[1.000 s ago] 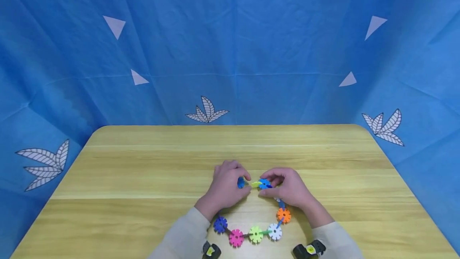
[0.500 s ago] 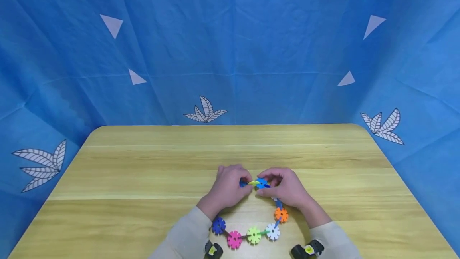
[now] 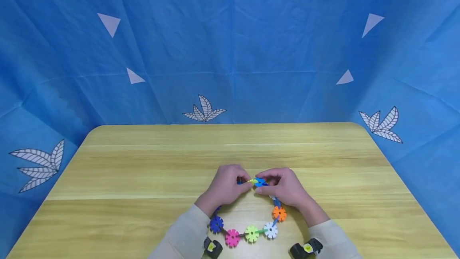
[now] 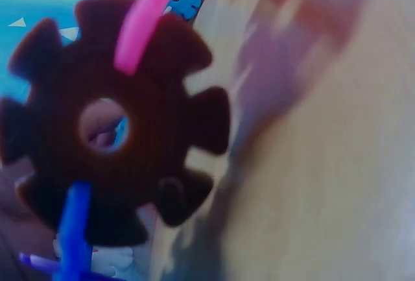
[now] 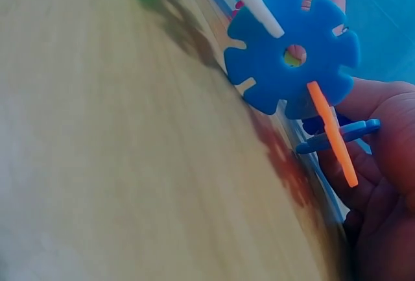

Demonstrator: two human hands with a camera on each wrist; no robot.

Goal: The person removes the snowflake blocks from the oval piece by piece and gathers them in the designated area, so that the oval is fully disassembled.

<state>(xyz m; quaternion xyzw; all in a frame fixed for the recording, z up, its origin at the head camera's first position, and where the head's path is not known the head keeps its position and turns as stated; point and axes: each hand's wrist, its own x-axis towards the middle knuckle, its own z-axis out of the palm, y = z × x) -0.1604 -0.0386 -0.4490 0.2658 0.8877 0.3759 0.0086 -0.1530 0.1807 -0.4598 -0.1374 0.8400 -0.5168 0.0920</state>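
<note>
Overhead: wooden table (image 3: 143, 163), blue leaf-print backdrop (image 3: 233, 31); both hands' grip pinching gear chain (image 3: 256, 181).

- Head view: bright, even, diffuse light; no glare on the table (image 3: 143, 163); only soft, short shadows under the hands; focus sharp throughout; backdrop (image 3: 251, 43) lines bow toward the edges, wide-lens distortion
- Left wrist view: dark disc (image 4: 110, 122) backlit, nearly silhouetted; all soft; wood smeared by blur
- Right wrist view: blue disc (image 5: 292, 50) fairly crisp; wood blurred; disc shadows soft-edged
</note>
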